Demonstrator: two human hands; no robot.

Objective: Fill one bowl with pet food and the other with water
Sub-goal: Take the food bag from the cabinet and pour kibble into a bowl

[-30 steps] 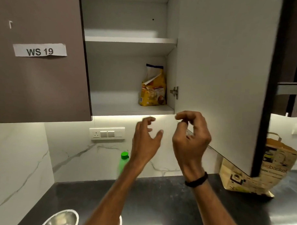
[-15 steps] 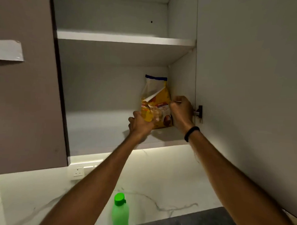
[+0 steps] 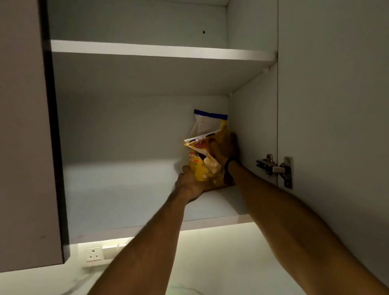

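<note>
A yellow pet food bag with a white folded top and a blue strip stands at the back right of the lower cupboard shelf. My left hand grips its lower left corner from below. My right hand, with a black band on the wrist, holds the bag's right side near the fold. Both arms reach up into the open cupboard. No bowl is in view.
The open cupboard door hangs at the right with its metal hinge. A closed brown door is at the left. The upper shelf spans above. A wall socket sits under the lit cupboard base.
The camera has tilted up and moved closer to the cupboard. Both hands have reached the bag and closed on it; the green bottle has dropped out of view.
</note>
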